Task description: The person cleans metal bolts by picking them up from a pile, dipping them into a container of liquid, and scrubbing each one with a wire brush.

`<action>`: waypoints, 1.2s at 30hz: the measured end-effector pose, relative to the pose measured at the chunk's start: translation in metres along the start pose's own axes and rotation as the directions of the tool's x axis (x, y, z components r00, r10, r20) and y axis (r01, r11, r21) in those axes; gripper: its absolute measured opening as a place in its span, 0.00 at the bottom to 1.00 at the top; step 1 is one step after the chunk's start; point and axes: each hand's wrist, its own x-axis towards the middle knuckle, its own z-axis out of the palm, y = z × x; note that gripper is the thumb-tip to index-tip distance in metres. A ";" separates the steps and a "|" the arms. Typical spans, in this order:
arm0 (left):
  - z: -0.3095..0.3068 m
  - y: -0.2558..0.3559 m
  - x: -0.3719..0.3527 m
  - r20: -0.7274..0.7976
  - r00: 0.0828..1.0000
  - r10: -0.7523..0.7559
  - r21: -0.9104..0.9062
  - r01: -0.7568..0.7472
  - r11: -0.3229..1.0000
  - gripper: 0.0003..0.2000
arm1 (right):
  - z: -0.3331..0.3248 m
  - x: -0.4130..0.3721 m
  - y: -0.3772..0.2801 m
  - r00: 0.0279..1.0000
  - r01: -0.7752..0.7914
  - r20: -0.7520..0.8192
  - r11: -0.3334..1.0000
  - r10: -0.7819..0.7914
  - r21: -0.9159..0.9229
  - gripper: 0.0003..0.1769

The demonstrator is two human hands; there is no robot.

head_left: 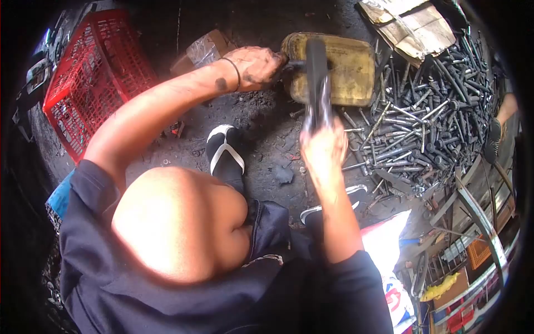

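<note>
My left hand [257, 67] is closed, fingers curled round a dark, bolt-like rod [296, 64] that points right. In my right hand [325, 142] is a long dark hand tool [317, 72], smeared by motion; its shiny lower part runs into my fist. The tool's upper end crosses the tip of the rod in this view. Beneath both lies a dirty yellow rectangular container [353, 69], flat on the ground.
A big pile of loose bolts [414, 122] spreads to the right, with torn cardboard [414, 28] above it. A red plastic crate [94, 78] stands at left. Metal frames [481, 217] and a white sack [386, 239] are at lower right. A person's foot [494, 139] shows at the right edge.
</note>
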 end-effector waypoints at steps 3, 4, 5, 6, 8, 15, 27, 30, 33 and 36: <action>0.002 -0.005 0.000 0.006 0.996 0.086 0.072 -0.087 0.994 0.21 | -0.001 0.074 -0.011 0.976 0.208 -0.019 0.953 -0.217 -0.221 0.17; 0.008 -0.006 0.002 -0.033 0.995 0.099 0.045 -0.098 0.994 0.21 | -0.014 0.082 -0.014 0.975 0.203 -0.055 0.962 -0.216 -0.184 0.17; 0.011 -0.002 0.001 -0.042 0.995 0.095 0.025 -0.094 0.995 0.18 | -0.024 0.088 -0.017 0.972 0.199 -0.096 0.968 -0.215 -0.153 0.18; 0.011 -0.002 0.001 -0.066 0.994 0.083 0.010 -0.083 0.997 0.16 | -0.036 0.074 -0.022 0.999 0.020 0.030 0.993 -0.016 -0.113 0.17; 0.008 -0.002 0.004 -0.046 0.999 0.024 0.017 -0.024 1.000 0.20 | -0.021 0.020 -0.008 0.998 0.053 -0.044 0.998 -0.055 -0.046 0.20; 0.007 -0.018 0.014 -0.212 0.976 -0.044 0.146 0.076 0.986 0.18 | -0.040 0.095 -0.016 0.969 0.240 0.081 0.963 -0.231 -0.119 0.18; 0.006 -0.018 0.001 -0.243 0.966 -0.085 0.030 0.095 0.995 0.21 | -0.026 -0.006 0.027 0.992 -0.129 0.041 0.968 0.123 0.217 0.29; 0.011 -0.017 0.003 -0.178 0.984 0.029 0.147 -0.003 0.989 0.17 | 0.000 0.002 0.013 0.995 0.102 -0.011 0.995 -0.102 0.007 0.33; 0.014 -0.010 -0.001 -0.178 0.983 0.051 0.144 -0.025 0.989 0.15 | -0.012 0.084 -0.007 0.951 0.255 -0.169 0.966 -0.258 -0.039 0.14; 0.011 -0.004 0.002 -0.247 0.967 0.064 0.127 -0.033 0.991 0.12 | -0.051 0.112 -0.012 0.983 0.144 -0.110 0.988 -0.149 -0.057 0.17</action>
